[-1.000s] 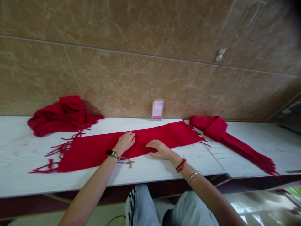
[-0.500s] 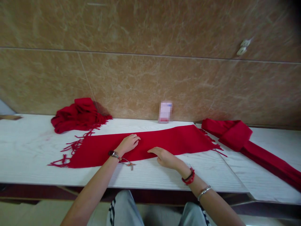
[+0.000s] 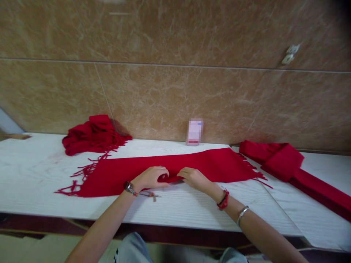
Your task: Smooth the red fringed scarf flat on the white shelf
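Note:
A red fringed scarf lies stretched sideways over the white tabletop, with fringe at both ends. At the middle of its near edge, my left hand touches the cloth, its thumb apart from its curved fingers. Close by on the right, my right hand pinches that same edge, and the cloth is slightly raised between the two hands. The right thumb is mostly hidden. A bracelet with a small cross charm hangs from my left wrist onto the table.
Behind on the left lies a crumpled red scarf. A folded red scarf extends to the right edge of view. A small blurred pink-white box stands against the brown marbled wall. The white table has a seam on the right.
My left hand has slid nearer to the scarf's near edge and spread its thumb. My right fingers have closed on that edge, which is now lifted a little.

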A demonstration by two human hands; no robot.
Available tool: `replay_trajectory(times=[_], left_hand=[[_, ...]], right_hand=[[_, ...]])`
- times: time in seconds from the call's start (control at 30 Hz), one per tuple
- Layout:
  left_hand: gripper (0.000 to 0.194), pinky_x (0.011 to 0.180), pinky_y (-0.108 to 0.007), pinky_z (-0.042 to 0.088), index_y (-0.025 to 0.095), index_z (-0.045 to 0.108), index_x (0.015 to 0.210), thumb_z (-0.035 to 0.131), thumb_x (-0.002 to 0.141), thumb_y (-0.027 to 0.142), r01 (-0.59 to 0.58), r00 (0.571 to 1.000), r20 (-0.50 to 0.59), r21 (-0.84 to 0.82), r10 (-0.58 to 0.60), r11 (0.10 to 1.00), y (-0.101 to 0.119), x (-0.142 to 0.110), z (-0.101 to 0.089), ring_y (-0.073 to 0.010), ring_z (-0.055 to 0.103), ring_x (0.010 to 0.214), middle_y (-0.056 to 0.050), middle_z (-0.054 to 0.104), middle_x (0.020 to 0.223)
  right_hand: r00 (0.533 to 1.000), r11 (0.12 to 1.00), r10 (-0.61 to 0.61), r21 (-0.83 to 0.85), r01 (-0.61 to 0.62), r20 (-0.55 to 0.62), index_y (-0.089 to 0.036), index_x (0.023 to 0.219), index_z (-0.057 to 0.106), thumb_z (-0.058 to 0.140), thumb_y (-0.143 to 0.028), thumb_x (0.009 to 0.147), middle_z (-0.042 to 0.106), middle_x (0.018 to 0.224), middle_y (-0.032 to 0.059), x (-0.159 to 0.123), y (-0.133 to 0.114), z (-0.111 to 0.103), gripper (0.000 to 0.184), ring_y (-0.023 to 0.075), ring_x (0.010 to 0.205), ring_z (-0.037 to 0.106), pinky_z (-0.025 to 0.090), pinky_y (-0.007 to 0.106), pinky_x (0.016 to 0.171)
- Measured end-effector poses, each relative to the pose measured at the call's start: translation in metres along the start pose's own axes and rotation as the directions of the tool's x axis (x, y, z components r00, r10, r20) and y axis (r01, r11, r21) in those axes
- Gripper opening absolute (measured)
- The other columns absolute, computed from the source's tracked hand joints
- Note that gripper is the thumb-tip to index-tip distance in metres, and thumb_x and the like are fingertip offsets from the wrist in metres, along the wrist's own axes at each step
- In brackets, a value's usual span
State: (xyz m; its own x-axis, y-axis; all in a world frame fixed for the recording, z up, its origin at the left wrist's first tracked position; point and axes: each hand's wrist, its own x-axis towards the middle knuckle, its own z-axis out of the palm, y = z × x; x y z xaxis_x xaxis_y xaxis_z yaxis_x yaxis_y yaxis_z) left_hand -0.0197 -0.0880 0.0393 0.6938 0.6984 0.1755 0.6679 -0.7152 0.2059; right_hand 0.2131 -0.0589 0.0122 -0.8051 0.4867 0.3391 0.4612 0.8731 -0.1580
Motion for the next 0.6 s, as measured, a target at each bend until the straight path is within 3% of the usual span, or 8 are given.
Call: replay_trajectory(times=[0.1, 0.27, 0.47, 0.6], left_hand=[[0.031, 0.062, -0.023, 0.036, 0.018, 0.055, 0.088, 0.062, 0.073, 0.045, -0.037, 0.998, 0.055, 0.040, 0.035, 0.999, 0.008, 0.001, -0.002, -0.0148, 0.051, 0.070, 0.000, 0.057, 0.079], [0.010, 0.066, -0.023, 0.036, 0.018, 0.055, 0.087, 0.054, 0.077, 0.021, 0.018, 1.000, 0.022, 0.097, -0.020, 0.995, 0.008, 0.000, -0.002, -0.0147, 0.053, 0.073, -0.001, 0.058, 0.083], [0.011, 0.064, -0.020, 0.039, 0.017, 0.059, 0.084, 0.059, 0.077, 0.025, 0.137, 0.990, -0.034, -0.082, -0.140, 0.987, -0.007, -0.006, -0.006, -0.0120, 0.055, 0.068, 0.000, 0.062, 0.075], [0.013, 0.065, -0.019, 0.041, 0.016, 0.062, 0.084, 0.062, 0.075, 0.026, 0.192, 0.979, -0.044, -0.146, -0.200, 0.970, -0.013, -0.008, -0.006, -0.0107, 0.057, 0.067, 0.000, 0.065, 0.075]], right_hand=[[0.997, 0.995, 0.077, 0.067, -0.075, -0.028, -0.016, 0.095, 0.063, 0.048, -0.013, 0.085, 0.066, 0.093, 0.0074, -0.001, 0.006, 0.002, 0.019, 0.0168, 0.087, 0.059, 0.047, 0.030, 0.079], [0.988, 0.979, 0.139, 0.159, -0.126, -0.073, -0.016, 0.093, 0.061, 0.050, -0.015, 0.084, 0.062, 0.089, 0.0063, -0.001, 0.012, 0.005, 0.014, 0.0159, 0.081, 0.058, 0.047, 0.028, 0.074], [0.984, 0.980, 0.135, 0.159, -0.116, -0.118, -0.017, 0.087, 0.060, 0.053, -0.016, 0.083, 0.060, 0.084, 0.0050, -0.002, 0.012, 0.003, 0.009, 0.0154, 0.076, 0.057, 0.047, 0.027, 0.070], [0.987, 0.992, 0.073, 0.109, -0.058, -0.145, -0.016, 0.096, 0.061, 0.054, -0.023, 0.084, 0.061, 0.092, 0.0078, -0.001, 0.005, 0.001, 0.016, 0.0176, 0.085, 0.057, 0.046, 0.029, 0.076]])
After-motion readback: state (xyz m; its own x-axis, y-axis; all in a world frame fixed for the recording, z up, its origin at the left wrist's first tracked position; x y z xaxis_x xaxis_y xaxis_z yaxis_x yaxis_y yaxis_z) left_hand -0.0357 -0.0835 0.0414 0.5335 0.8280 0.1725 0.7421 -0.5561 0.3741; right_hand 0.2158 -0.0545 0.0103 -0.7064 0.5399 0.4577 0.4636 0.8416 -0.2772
